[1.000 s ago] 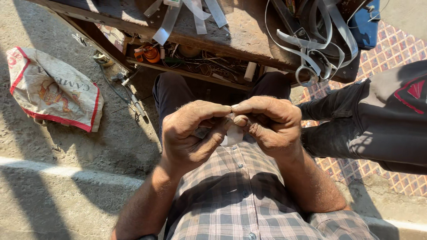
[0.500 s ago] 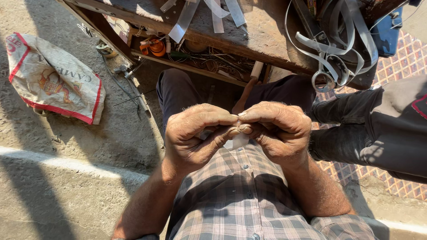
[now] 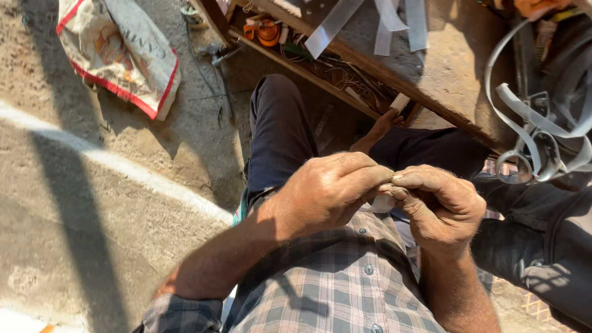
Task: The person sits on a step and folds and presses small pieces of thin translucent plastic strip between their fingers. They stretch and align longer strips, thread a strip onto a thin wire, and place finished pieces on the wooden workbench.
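Note:
My left hand and my right hand meet fingertip to fingertip in front of my checked shirt. Both are closed around a small pale object, mostly hidden by the fingers, so I cannot tell what it is. My legs in dark trousers stretch out below the hands, and a bare foot shows near a wooden workbench.
The workbench carries grey metal strips and a bundle of grey straps with buckles. Its lower shelf holds wires and an orange item. A white and red sack lies on the concrete ground. Dark clothing is at the right.
The view has tilted and shifted, so the bench and sack slid across the picture. My hands stay joined on the small pale object with little movement between them.

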